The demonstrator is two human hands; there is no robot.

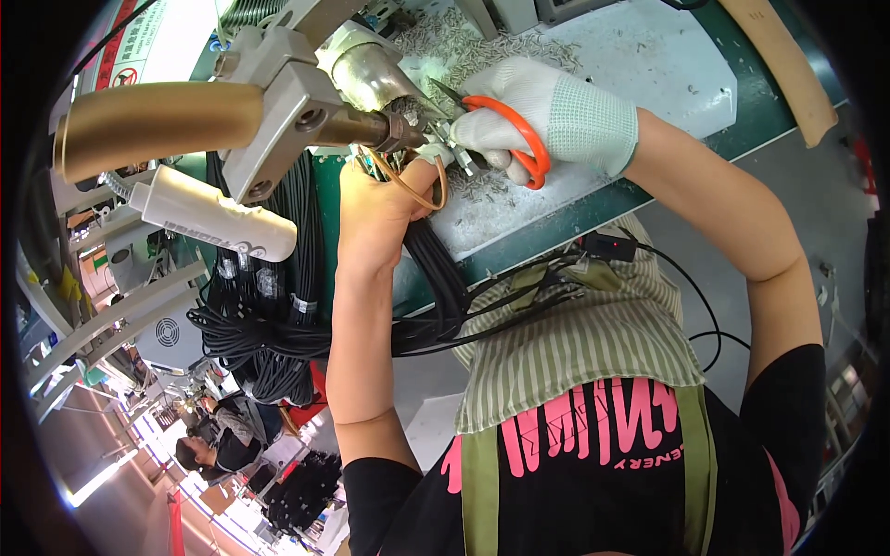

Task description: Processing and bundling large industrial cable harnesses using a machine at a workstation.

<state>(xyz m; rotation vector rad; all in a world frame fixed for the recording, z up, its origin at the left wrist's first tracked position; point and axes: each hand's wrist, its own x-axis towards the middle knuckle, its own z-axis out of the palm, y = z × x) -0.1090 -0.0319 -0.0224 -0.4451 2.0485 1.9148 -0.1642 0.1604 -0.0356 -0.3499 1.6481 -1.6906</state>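
Observation:
My left hand [378,199] is closed around the upper end of a bundle of black cables [436,269], just under a metal nozzle. Thin coloured wire ends show at its fingers, and a brown curved loop [443,190] crosses by its thumb. A white glove with a pale green cuff covers my right hand [519,107]. It grips scissors with orange handles [539,156], whose dark blades point left toward the metal nozzle [366,76]. Small metal parts [466,162] sit between both hands. The fingertips of the left hand are partly hidden, so what they pinch is unclear.
A machine arm with a brown cylinder [162,130] and a white cylinder [218,215] reaches over the left side. Small cut bits [519,46] litter the white board [686,60] on the green table. More black cables [260,343] hang left. A person [222,440] sits farther back.

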